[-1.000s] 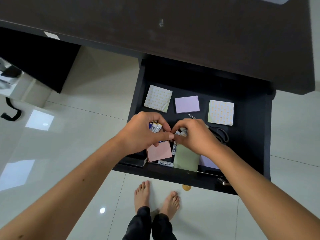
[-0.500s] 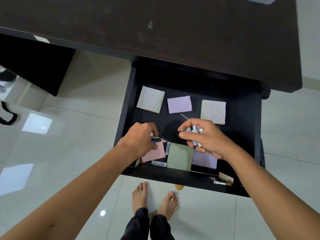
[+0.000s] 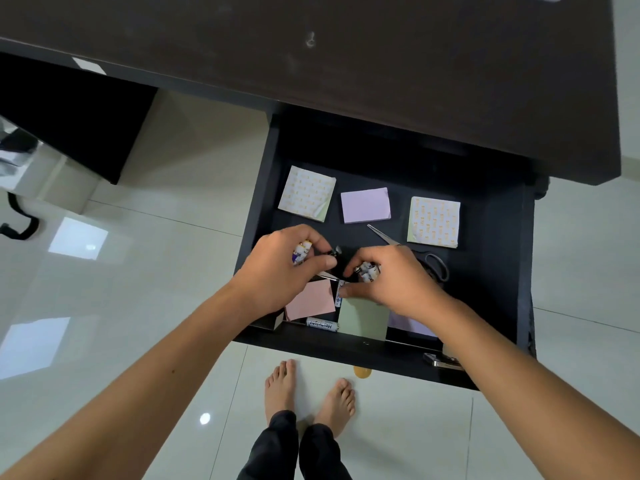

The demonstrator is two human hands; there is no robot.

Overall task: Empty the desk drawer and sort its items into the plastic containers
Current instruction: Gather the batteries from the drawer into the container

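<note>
The black desk drawer (image 3: 495, 271) is pulled open under the dark desk top (image 3: 381, 64). My left hand (image 3: 280, 268) grips a few white batteries (image 3: 302, 252) over the drawer's front left. My right hand (image 3: 394, 278) grips more batteries (image 3: 367, 271) and its fingertips touch another battery (image 3: 340, 292) lying between a pink note pad (image 3: 311, 301) and a green note pad (image 3: 363, 318). One more battery (image 3: 322, 324) lies along the front wall. Scissors (image 3: 408, 249) lie behind my right hand. No plastic containers are in view.
Two patterned pads (image 3: 306, 192) (image 3: 434, 221) and a lilac pad (image 3: 365, 205) lie at the drawer's back. Another lilac pad (image 3: 412, 325) is partly hidden under my right wrist. A metal item (image 3: 440, 361) rests on the drawer's front edge. My bare feet (image 3: 308, 393) stand on the white tiled floor.
My right hand has come back toward the drawer's front and now touches the battery between the pink and green pads. My left hand has lifted slightly, showing the batteries in it.
</note>
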